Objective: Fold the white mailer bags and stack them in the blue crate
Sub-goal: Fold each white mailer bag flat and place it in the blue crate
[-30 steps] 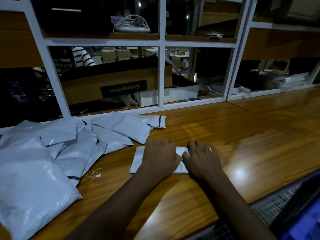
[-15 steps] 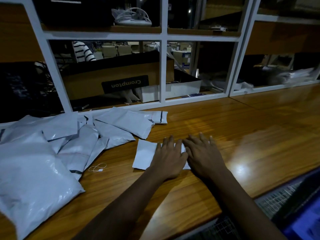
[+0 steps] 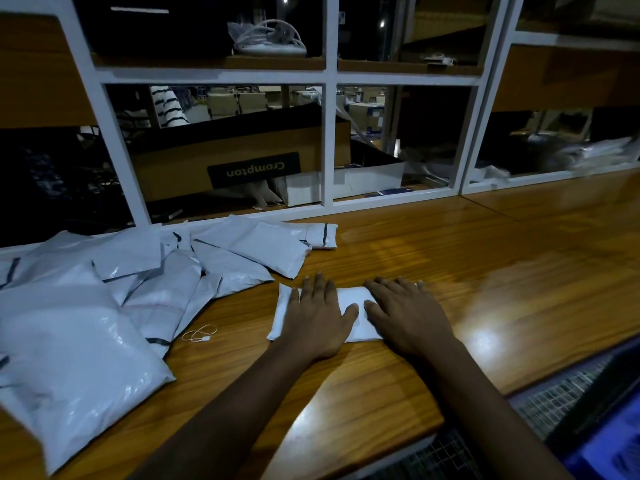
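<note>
A folded white mailer bag [image 3: 353, 303] lies flat on the wooden table [image 3: 485, 271] in front of me. My left hand [image 3: 317, 315] presses on its left half with flat, spread fingers. My right hand [image 3: 407, 311] presses flat on its right half, covering that end. A heap of several unfolded white mailer bags [image 3: 145, 282] spreads over the table's left side, and a large one [image 3: 69, 368] lies nearest to me. Below the table's front edge, at the bottom right, shows a corner of the blue crate [image 3: 602, 452].
A white shelf frame [image 3: 330, 143] stands along the table's back edge, with a brown Crompton box [image 3: 242, 161] behind it. A thin loop of string with a tag [image 3: 201, 333] lies next to the heap. A metal mesh surface [image 3: 561, 400] runs beside the crate.
Both hands slid apart over the folded bag, the left leftward and the right rightward, baring its middle. Their fingers went from slightly curled to flat.
</note>
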Tool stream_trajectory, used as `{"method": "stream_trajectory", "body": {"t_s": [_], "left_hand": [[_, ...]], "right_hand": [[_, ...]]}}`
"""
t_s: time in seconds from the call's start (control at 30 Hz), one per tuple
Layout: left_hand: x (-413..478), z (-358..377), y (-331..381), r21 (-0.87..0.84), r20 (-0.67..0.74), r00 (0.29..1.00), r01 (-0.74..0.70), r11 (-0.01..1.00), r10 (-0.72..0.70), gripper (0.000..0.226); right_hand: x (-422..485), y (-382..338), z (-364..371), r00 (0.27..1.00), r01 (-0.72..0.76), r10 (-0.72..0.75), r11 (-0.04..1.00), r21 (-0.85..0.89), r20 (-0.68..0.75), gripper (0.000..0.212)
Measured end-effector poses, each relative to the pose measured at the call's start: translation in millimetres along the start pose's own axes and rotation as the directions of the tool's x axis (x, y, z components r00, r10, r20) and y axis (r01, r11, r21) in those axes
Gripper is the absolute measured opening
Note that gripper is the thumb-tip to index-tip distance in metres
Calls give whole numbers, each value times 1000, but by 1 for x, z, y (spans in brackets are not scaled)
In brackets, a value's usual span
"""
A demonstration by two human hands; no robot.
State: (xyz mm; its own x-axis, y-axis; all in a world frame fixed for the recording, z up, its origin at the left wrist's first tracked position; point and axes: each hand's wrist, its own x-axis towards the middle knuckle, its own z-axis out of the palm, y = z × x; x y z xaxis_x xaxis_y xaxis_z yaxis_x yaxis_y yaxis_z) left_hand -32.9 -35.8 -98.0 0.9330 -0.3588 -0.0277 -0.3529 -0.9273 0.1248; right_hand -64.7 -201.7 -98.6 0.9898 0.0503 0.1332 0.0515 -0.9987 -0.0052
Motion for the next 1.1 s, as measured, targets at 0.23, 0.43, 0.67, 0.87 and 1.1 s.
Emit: {"method": "stream_trajectory", "body": {"t_s": [0.23, 0.43, 0.67, 0.87, 1.1], "left_hand": [[-11, -3, -16, 58, 55, 998, 13, 998, -17, 69], [-16, 0, -18, 133, 46, 997, 54, 990, -61, 67], [-23, -8, -3, 162, -180, 984, 42, 986, -13, 63], [-2, 0, 26, 203, -95, 964, -225, 953, 248, 59], [6, 4, 22, 187, -7, 972, -229, 955, 234, 61]], "right_hand": [[1, 2, 4, 999, -26, 27, 1000, -16, 38, 99], [-2, 6, 18, 994, -82, 87, 994, -72, 69, 94], [-12, -1, -7, 979, -194, 191, 980, -39, -68, 87], [-7, -2, 7, 992, -74, 84, 992, -100, 92, 58], [-3, -1, 4, 990, -68, 78, 994, -86, 121, 54]]}}
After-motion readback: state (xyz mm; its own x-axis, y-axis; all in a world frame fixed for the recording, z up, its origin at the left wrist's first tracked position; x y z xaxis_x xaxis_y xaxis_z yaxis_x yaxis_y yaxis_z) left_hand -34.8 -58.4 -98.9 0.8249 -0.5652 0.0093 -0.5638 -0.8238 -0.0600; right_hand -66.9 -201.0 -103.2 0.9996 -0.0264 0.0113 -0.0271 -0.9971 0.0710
